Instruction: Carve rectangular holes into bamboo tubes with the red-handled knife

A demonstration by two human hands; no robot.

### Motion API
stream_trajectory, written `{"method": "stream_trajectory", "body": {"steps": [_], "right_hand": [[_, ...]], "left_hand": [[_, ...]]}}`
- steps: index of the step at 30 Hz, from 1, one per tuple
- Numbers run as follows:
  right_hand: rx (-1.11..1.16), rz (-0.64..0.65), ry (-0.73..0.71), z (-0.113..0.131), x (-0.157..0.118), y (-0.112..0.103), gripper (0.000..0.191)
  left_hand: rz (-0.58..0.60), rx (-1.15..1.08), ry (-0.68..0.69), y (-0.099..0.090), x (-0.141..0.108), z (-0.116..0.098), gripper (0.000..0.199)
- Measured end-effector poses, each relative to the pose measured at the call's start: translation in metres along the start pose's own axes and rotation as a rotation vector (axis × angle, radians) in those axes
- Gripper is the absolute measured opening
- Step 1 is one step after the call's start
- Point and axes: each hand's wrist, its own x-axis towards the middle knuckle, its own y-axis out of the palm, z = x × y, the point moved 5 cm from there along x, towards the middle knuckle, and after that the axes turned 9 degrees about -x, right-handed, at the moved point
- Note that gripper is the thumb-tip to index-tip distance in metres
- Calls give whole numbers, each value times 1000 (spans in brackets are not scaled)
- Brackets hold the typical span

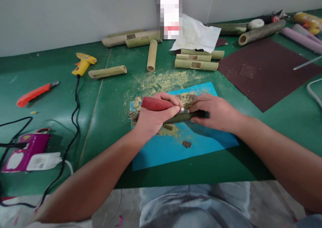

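near the front edge of the counter (113, 100), the bamboo tube (177, 118) seems light and stiff, best held by its end, where the right hand (213, 110) curls round it, the left hand (156, 119) wrapped about a red-handled tool (157, 104).

Pale grey wall (75, 13), green tabletop (113, 100) with soft sheen, grey floor (130, 206) below

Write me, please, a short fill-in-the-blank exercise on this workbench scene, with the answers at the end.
1. The left hand grips a hand tool whose handle is coloured ____.
2. The right hand holds a bamboo piece over a paper-like sheet coloured ____.
3. The hot glue gun has a body coloured ____.
4. In this view, the utility knife lies to the glue gun's ____.
Missing words: red; blue; yellow; left.
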Motion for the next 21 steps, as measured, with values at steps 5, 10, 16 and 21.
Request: {"method": "stream_trajectory", "body": {"steps": [5,10,16,21], "right_hand": [[25,18,23,-2,1,0,11],[42,46,66,-3,3,1,9],[88,69,81,-5,4,4,10],[114,33,65,-6,1,3,12]], "left_hand": [[37,-33,35,7,9,-3,10],[54,-19,52,11,15,-3,11],[11,52,32,7,18,-3,11],[62,58,37,7,24,-1,9]]}}
